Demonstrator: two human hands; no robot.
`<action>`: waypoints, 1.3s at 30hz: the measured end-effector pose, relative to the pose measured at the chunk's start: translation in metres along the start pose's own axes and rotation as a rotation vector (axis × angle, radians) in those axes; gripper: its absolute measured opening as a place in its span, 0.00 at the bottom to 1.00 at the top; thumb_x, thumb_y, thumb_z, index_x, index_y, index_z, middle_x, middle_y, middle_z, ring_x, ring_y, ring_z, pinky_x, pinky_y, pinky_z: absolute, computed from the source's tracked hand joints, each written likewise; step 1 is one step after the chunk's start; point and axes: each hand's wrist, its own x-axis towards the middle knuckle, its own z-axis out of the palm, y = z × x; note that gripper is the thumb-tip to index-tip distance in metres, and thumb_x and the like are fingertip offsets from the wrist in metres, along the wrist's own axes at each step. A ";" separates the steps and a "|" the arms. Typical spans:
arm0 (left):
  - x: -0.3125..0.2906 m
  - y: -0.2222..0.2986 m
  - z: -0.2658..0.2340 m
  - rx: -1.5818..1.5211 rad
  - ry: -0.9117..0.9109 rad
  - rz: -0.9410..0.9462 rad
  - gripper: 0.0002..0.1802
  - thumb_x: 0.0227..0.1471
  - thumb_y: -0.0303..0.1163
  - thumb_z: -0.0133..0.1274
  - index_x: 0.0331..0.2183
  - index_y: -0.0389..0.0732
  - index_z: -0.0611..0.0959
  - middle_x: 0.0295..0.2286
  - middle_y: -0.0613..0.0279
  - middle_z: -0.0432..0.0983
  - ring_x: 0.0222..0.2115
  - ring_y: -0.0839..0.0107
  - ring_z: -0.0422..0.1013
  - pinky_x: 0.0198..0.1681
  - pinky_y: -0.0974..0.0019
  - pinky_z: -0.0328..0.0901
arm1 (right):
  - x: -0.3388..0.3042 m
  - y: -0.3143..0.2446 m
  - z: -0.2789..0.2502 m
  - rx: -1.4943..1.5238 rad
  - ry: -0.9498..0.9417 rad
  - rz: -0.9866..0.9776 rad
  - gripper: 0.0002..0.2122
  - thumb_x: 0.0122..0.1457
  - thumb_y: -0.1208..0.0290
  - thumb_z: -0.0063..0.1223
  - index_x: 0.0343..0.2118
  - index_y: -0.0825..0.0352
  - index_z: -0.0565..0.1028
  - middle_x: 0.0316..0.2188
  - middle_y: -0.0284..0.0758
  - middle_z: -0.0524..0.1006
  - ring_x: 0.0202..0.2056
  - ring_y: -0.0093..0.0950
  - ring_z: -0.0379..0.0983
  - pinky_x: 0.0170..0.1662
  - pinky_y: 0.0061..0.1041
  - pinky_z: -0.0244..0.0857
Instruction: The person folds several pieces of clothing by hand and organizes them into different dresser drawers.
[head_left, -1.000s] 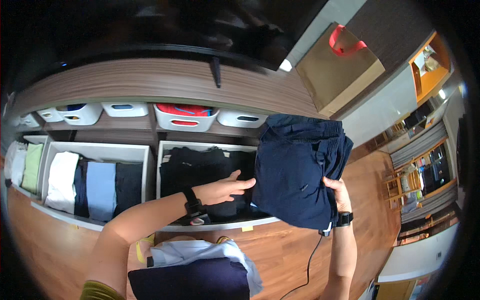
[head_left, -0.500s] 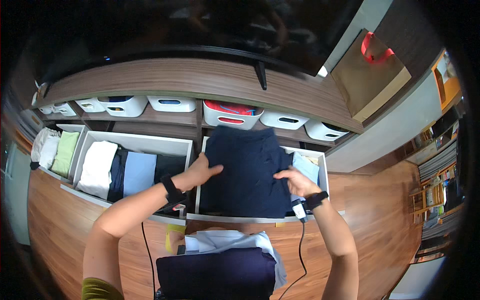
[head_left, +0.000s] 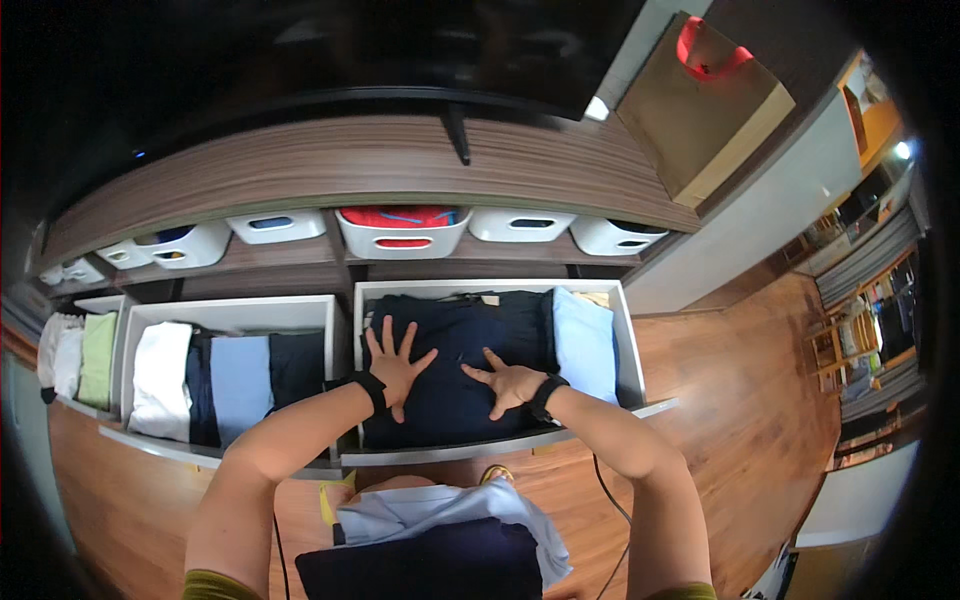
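Observation:
A folded dark navy garment (head_left: 450,395) lies in the open right-hand drawer (head_left: 490,287), covering most of its left and middle. My left hand (head_left: 395,368) rests on its left part, fingers spread. My right hand (head_left: 507,385) presses on it a little to the right, fingers also apart. Neither hand grips anything. Right of the dark cloth sits a folded light blue garment (head_left: 584,345). Closer to me, another dark folded garment (head_left: 425,565) lies over pale blue-grey cloth (head_left: 435,505) at my lap.
The middle drawer (head_left: 230,307) holds white, blue and dark folded clothes; the left one holds a green garment (head_left: 97,360). White bins (head_left: 403,240) line the shelf above. A paper bag (head_left: 700,110) stands far right. Black cables hang from both wrists.
The dark garment has gone from between my hands down into the right drawer. My hands have moved closer together and now lie spread on it. The view has shifted a little.

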 end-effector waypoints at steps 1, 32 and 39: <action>0.010 0.004 -0.003 0.050 -0.088 -0.032 0.76 0.18 0.59 0.70 0.62 0.67 0.36 0.60 0.43 0.16 0.56 0.25 0.16 0.47 0.17 0.30 | 0.001 0.000 0.000 0.006 -0.019 0.002 0.53 0.41 0.58 0.65 0.64 0.41 0.34 0.63 0.52 0.24 0.56 0.47 0.60 0.55 0.34 0.60; 0.122 0.137 -0.065 -0.783 0.397 0.418 0.24 0.42 0.39 0.56 0.39 0.31 0.78 0.36 0.42 0.75 0.41 0.48 0.71 0.45 0.56 0.66 | -0.141 0.239 0.049 0.948 0.772 0.353 0.21 0.41 0.84 0.47 0.43 0.71 0.74 0.23 0.28 0.74 0.24 0.20 0.68 0.26 0.19 0.62; 0.178 0.161 -0.051 -1.951 -0.294 0.206 0.46 0.46 0.63 0.50 0.57 0.41 0.63 0.55 0.49 0.58 0.55 0.55 0.55 0.54 0.45 0.50 | -0.115 0.155 0.042 0.905 0.186 0.195 0.36 0.52 0.65 0.53 0.63 0.53 0.50 0.55 0.40 0.62 0.51 0.30 0.63 0.44 0.33 0.68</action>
